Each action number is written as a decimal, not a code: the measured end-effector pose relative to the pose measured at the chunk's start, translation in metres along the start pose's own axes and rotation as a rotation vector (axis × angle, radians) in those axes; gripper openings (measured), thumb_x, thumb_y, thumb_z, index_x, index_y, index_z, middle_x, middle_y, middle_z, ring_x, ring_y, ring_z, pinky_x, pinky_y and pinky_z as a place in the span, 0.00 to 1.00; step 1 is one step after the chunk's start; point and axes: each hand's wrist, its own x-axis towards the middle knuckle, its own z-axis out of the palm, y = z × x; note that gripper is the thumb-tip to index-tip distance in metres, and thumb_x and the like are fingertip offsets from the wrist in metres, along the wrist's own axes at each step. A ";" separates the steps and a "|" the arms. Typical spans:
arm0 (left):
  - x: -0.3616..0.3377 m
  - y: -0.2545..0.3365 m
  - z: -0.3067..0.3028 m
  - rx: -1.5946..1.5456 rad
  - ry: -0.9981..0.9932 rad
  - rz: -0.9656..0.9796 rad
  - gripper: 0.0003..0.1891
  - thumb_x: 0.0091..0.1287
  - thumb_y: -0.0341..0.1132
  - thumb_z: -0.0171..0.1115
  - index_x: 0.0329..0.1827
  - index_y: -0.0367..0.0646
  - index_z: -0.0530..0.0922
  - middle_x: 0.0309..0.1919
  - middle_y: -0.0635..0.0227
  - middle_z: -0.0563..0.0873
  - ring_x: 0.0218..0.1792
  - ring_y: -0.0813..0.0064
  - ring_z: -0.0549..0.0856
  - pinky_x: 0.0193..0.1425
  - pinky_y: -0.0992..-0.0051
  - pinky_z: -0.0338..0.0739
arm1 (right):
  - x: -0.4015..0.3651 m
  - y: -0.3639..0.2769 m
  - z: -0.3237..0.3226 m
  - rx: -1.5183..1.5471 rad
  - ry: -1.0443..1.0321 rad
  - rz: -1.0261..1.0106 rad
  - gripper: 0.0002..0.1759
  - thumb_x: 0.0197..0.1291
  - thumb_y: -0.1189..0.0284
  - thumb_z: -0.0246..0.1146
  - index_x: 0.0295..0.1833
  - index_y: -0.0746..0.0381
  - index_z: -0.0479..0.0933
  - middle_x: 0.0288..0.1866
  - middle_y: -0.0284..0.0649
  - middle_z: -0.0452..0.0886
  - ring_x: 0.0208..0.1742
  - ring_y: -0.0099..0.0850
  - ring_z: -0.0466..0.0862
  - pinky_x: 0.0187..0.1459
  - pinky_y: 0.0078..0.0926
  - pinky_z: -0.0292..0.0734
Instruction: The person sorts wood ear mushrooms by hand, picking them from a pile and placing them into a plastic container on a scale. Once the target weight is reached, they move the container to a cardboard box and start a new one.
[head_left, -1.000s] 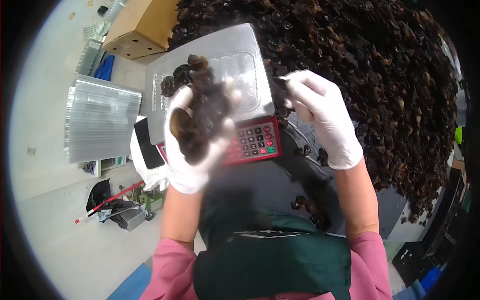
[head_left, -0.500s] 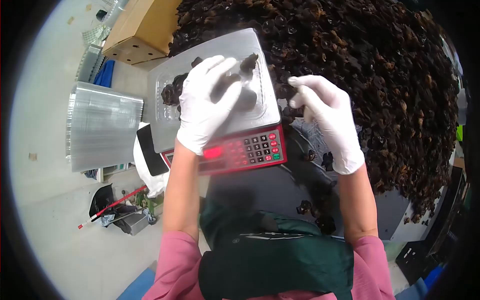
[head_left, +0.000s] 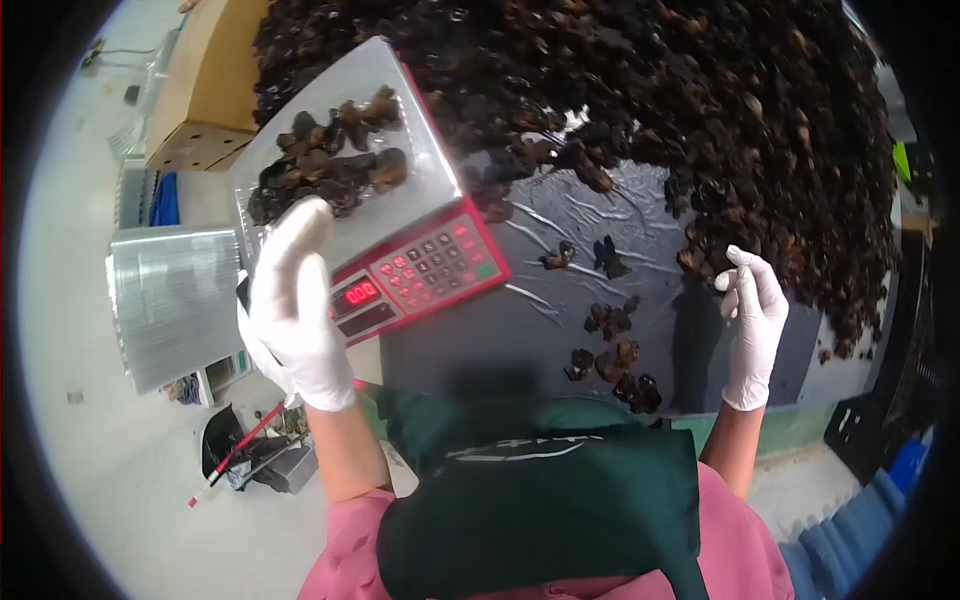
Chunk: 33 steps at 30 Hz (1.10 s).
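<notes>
A white glove covers my left hand (head_left: 300,325), which is open with outstretched fingers beside the lower left edge of the scale's tray. Brown-black, crinkled pieces (head_left: 325,170) lie in a clear plastic container on the silver tray (head_left: 405,215). The red scale (head_left: 425,275) stands tilted in view, its display showing 0.00. My right hand (head_left: 755,325), also gloved, is loosely curled by the lower edge of the big dark pile (head_left: 740,130). Its fingertips are apart, and nothing shows between them.
Several loose dark pieces (head_left: 612,320) lie on the grey table surface (head_left: 520,340). A cardboard box (head_left: 200,110) stands at the upper left, above a stack of clear plastic containers (head_left: 170,300). Farther down are a dustpan and a red stick (head_left: 235,455).
The view has shifted. My left hand has left the container and moved down-left, uncovering the dark pieces. My right hand has moved away from the scale to the right.
</notes>
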 end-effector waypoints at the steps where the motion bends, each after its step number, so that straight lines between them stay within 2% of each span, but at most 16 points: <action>1: -0.015 0.016 0.012 0.066 -0.083 -0.098 0.15 0.75 0.29 0.60 0.59 0.32 0.85 0.56 0.56 0.90 0.59 0.65 0.87 0.69 0.65 0.78 | -0.006 0.002 -0.005 -0.018 0.035 0.005 0.12 0.78 0.71 0.60 0.60 0.62 0.85 0.36 0.31 0.85 0.28 0.13 0.70 0.34 0.14 0.64; 2: -0.033 0.006 0.020 0.131 -0.221 -0.009 0.14 0.72 0.27 0.60 0.56 0.33 0.86 0.53 0.58 0.90 0.57 0.66 0.88 0.67 0.66 0.79 | -0.013 0.001 -0.006 -0.048 0.056 0.022 0.12 0.78 0.72 0.61 0.60 0.62 0.85 0.37 0.31 0.85 0.29 0.13 0.70 0.35 0.14 0.65; 3: -0.052 0.012 0.036 0.002 -0.333 -0.145 0.13 0.70 0.24 0.60 0.55 0.35 0.87 0.52 0.60 0.91 0.56 0.67 0.88 0.66 0.66 0.80 | -0.018 0.001 -0.004 -0.040 0.050 0.037 0.12 0.78 0.74 0.60 0.60 0.62 0.85 0.37 0.31 0.85 0.30 0.13 0.72 0.35 0.14 0.67; 4: -0.065 0.011 0.045 0.099 -0.483 -0.121 0.14 0.68 0.22 0.62 0.54 0.37 0.88 0.52 0.61 0.91 0.55 0.67 0.88 0.65 0.67 0.80 | -0.021 0.004 0.000 -0.058 0.025 0.033 0.12 0.77 0.75 0.60 0.60 0.62 0.85 0.38 0.31 0.85 0.31 0.13 0.72 0.35 0.14 0.68; 6: -0.090 0.006 0.067 0.116 -0.678 -0.013 0.20 0.63 0.21 0.70 0.59 0.40 0.86 0.55 0.59 0.90 0.57 0.62 0.89 0.66 0.67 0.80 | -0.021 0.008 0.010 -0.088 -0.040 0.010 0.12 0.75 0.77 0.61 0.59 0.62 0.86 0.39 0.31 0.87 0.34 0.15 0.78 0.39 0.15 0.74; 8: -0.108 0.005 0.086 0.155 -0.697 0.049 0.26 0.60 0.23 0.74 0.65 0.40 0.83 0.62 0.55 0.87 0.64 0.56 0.86 0.71 0.63 0.78 | -0.014 0.007 0.026 -0.212 -0.123 -0.182 0.11 0.71 0.77 0.64 0.55 0.65 0.86 0.45 0.38 0.90 0.44 0.25 0.89 0.49 0.24 0.82; 10: -0.122 -0.005 0.103 0.211 -0.633 0.123 0.34 0.59 0.25 0.76 0.73 0.39 0.77 0.71 0.49 0.80 0.72 0.51 0.79 0.76 0.61 0.74 | 0.001 0.011 0.051 -0.329 -0.179 -0.528 0.11 0.67 0.78 0.65 0.52 0.62 0.86 0.45 0.45 0.89 0.44 0.38 0.89 0.48 0.31 0.83; 13: -0.120 -0.015 0.116 0.379 -0.807 0.126 0.62 0.54 0.53 0.83 0.85 0.33 0.54 0.84 0.37 0.54 0.85 0.41 0.56 0.86 0.48 0.52 | 0.028 0.028 0.097 -0.425 -0.246 -0.948 0.14 0.64 0.71 0.66 0.55 0.59 0.85 0.53 0.45 0.87 0.55 0.46 0.86 0.59 0.43 0.79; 15: -0.121 -0.024 0.128 0.528 -0.904 0.138 0.74 0.46 0.65 0.82 0.86 0.29 0.47 0.85 0.33 0.46 0.86 0.38 0.46 0.87 0.41 0.38 | 0.037 0.038 0.121 -0.413 -0.379 -1.097 0.16 0.63 0.69 0.66 0.55 0.62 0.84 0.54 0.46 0.86 0.59 0.46 0.84 0.60 0.44 0.79; 17: -0.120 -0.021 0.124 0.487 -0.999 0.198 0.76 0.43 0.67 0.83 0.85 0.27 0.46 0.84 0.32 0.47 0.85 0.31 0.44 0.85 0.36 0.35 | 0.027 0.050 0.116 -0.449 -0.512 -1.125 0.15 0.65 0.68 0.65 0.54 0.62 0.84 0.54 0.45 0.86 0.60 0.45 0.83 0.61 0.44 0.78; 19: -0.124 -0.019 0.118 0.432 -1.150 0.286 0.73 0.42 0.65 0.84 0.83 0.28 0.54 0.83 0.31 0.51 0.84 0.30 0.47 0.85 0.35 0.38 | 0.012 0.056 0.089 -0.346 -0.625 -1.085 0.13 0.66 0.67 0.65 0.52 0.62 0.84 0.54 0.44 0.86 0.58 0.45 0.83 0.62 0.43 0.77; 21: -0.130 -0.023 0.122 0.323 -1.116 0.530 0.58 0.45 0.60 0.84 0.77 0.38 0.69 0.79 0.35 0.63 0.80 0.31 0.61 0.82 0.34 0.53 | -0.001 0.057 0.049 -0.428 -0.738 -0.991 0.11 0.65 0.67 0.66 0.49 0.60 0.84 0.52 0.42 0.85 0.57 0.44 0.83 0.61 0.42 0.76; 23: -0.129 -0.016 0.149 0.182 -1.216 0.662 0.53 0.49 0.57 0.83 0.77 0.41 0.69 0.77 0.37 0.65 0.78 0.33 0.65 0.80 0.37 0.59 | -0.016 0.065 0.015 -0.445 -0.717 -0.924 0.11 0.64 0.67 0.66 0.48 0.60 0.83 0.52 0.42 0.84 0.58 0.44 0.82 0.61 0.43 0.76; 25: -0.142 -0.003 0.179 0.103 -1.209 0.749 0.51 0.52 0.54 0.81 0.75 0.36 0.69 0.75 0.37 0.69 0.77 0.33 0.68 0.79 0.43 0.65 | -0.028 0.069 -0.022 -0.497 -0.636 -0.798 0.11 0.63 0.66 0.67 0.48 0.59 0.83 0.52 0.42 0.84 0.58 0.44 0.82 0.61 0.43 0.75; 29: -0.173 0.025 0.241 -0.123 -1.364 0.813 0.50 0.54 0.52 0.79 0.76 0.34 0.68 0.73 0.38 0.71 0.77 0.37 0.69 0.82 0.45 0.62 | -0.064 0.070 -0.096 -0.571 -0.459 -0.526 0.13 0.59 0.70 0.69 0.49 0.61 0.85 0.49 0.42 0.86 0.56 0.43 0.84 0.61 0.43 0.78; 33: -0.221 0.061 0.291 -0.175 -1.395 0.859 0.53 0.57 0.53 0.78 0.79 0.31 0.62 0.77 0.36 0.67 0.80 0.38 0.64 0.86 0.48 0.56 | -0.093 0.049 -0.157 -0.591 -0.364 0.006 0.13 0.58 0.71 0.68 0.48 0.64 0.86 0.43 0.45 0.88 0.51 0.42 0.86 0.58 0.37 0.79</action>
